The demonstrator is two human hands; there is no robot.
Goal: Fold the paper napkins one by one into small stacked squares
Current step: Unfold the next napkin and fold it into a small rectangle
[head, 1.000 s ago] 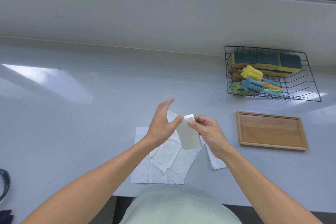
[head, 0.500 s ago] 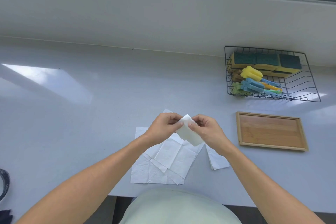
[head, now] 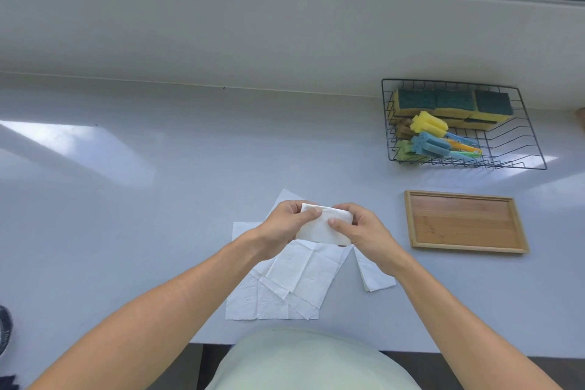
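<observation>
So there's one folded napkin (head: 324,226) up in the air, held between both hands over the pale counter (head: 126,199). Under it sits a messy pile of open napkins (head: 285,282), looks like three or four overlapping sheets but the edges blur together so I can't swear to the count, plus one folded piece (head: 375,275) lying flat just to the right of the pile, partly under the right wrist. Left hand (head: 285,226) comes in from the lower left, thumb on top of the napkin and the other fingers curled behind it, pinching its left end. Right hand (head: 361,228) mirrors that, thumb pressed on the front, fingers wrapped round the right end. Forearms angle in toward each other in a V. Two containers on the right: a wooden tray (head: 408,222) near the right hand, and behind it against the wall a black wire basket (head: 528,149). The basket has three green-and-yellow sponges (head: 452,103) in a row at the back and a bundle of foam brushes (head: 430,139) in front, yellow, blue and green heads, exact number hard to tell.
</observation>
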